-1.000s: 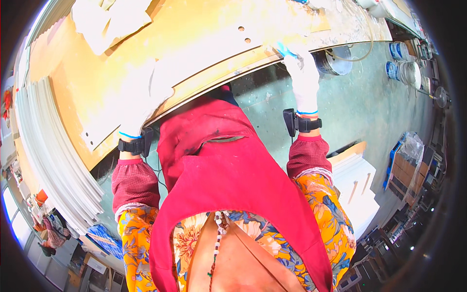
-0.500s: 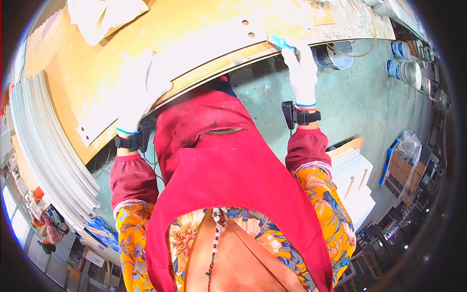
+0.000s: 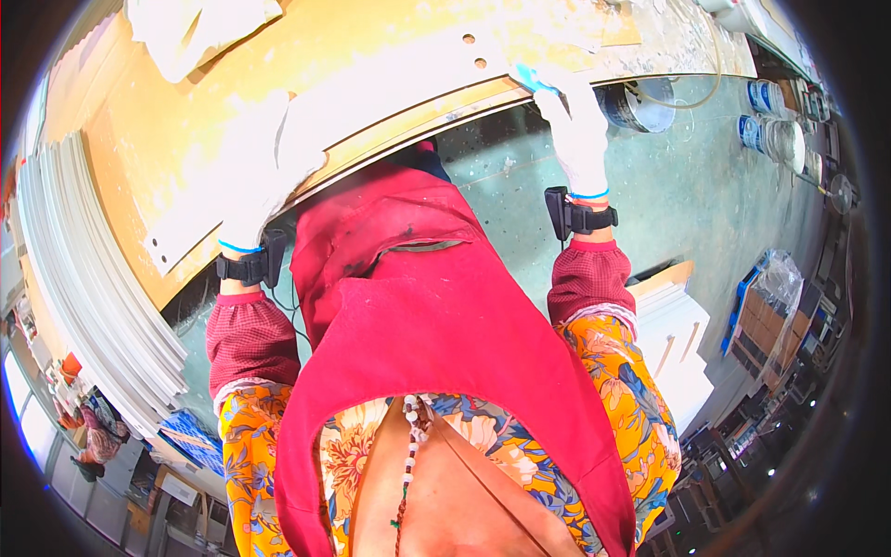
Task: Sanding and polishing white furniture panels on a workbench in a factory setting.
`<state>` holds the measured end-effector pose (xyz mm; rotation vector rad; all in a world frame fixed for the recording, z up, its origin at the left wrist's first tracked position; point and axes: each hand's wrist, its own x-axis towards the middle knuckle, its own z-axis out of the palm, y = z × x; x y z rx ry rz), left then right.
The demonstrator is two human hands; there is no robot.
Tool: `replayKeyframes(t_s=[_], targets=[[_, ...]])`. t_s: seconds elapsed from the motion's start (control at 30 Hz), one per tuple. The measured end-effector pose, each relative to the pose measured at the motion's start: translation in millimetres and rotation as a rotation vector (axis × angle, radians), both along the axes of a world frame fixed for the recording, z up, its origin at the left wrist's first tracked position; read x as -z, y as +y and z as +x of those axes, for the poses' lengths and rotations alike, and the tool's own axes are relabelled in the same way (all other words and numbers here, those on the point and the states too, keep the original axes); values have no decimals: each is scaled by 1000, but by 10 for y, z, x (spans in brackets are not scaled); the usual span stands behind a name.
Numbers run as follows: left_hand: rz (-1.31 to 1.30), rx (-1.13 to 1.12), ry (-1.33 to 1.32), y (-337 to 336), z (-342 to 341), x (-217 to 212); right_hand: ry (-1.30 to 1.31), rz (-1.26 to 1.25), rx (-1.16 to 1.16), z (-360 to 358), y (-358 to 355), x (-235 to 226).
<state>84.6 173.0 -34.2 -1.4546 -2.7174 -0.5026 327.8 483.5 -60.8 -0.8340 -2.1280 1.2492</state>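
A long white board point(image 3: 390, 111), with small round holes at its ends, lies along the near edge of the tan work table point(image 3: 102, 121). My left hand point(image 3: 264, 172), in a white glove, rests on the board's left part with its fingers stretched out; glare washes out much of the outline. At the board's right end, my right hand point(image 3: 577, 125), also gloved in white, is closed around a small bright blue hand tool point(image 3: 531, 78). The tool touches the board's near corner; its working end is lost in the glare, so its exact kind cannot be made out.
Crumpled white cloth point(image 3: 200, 32) lies at the table's far left. Long white strips point(image 3: 93, 288) are stacked on the left. A bucket point(image 3: 640, 107) stands beyond my right hand, with paint pails point(image 3: 770, 139) farther right. White panels point(image 3: 673, 343) stand at lower right.
My right wrist has shifted slightly right, while the blue tool stays at the board's end. The left hand keeps its place on the board.
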Motion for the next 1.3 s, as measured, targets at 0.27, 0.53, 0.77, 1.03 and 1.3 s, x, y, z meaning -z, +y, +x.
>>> replayKeyframes(t_s=[0.27, 0.53, 0.77, 1.03, 1.3], targets=[[-20, -15, -3, 24, 26, -45, 113, -35, 103, -8, -73, 56], [-36, -25, -28, 22, 36, -58, 69, 209, 74, -14, -82, 113], [-20, -13, -19, 23, 24, -23, 135, 10, 144, -1, -160, 70], [2, 1, -10, 9, 21, -16, 114, 111, 129, 15, -175, 91], [24, -9, 5, 36, 40, -40, 65, 171, 109, 1, -188, 92]])
